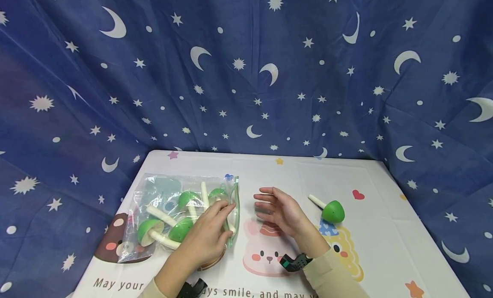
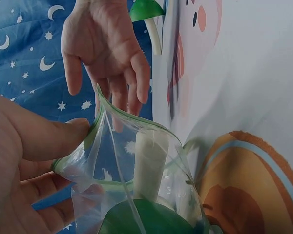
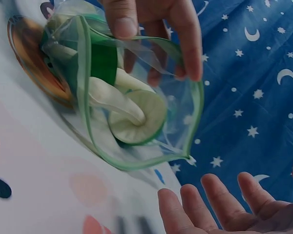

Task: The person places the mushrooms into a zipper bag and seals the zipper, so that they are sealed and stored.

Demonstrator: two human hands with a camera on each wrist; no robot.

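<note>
A clear zip bag with a green seal lies on the left of the table in the head view, holding several toy mushrooms with green caps and white stems. My left hand pinches the rim of its mouth between thumb and fingers. The right wrist view shows the mouth gaping, with a mushroom just inside. To the right of the bag my right hand is held with fingers extended, apart from it and holding nothing. One loose mushroom lies beyond that hand, on the right.
The white table cover carries printed animals, lettering and small shapes. A blue curtain with moons and stars hangs behind the table and at both sides. Black wrist bands sit on both wrists.
</note>
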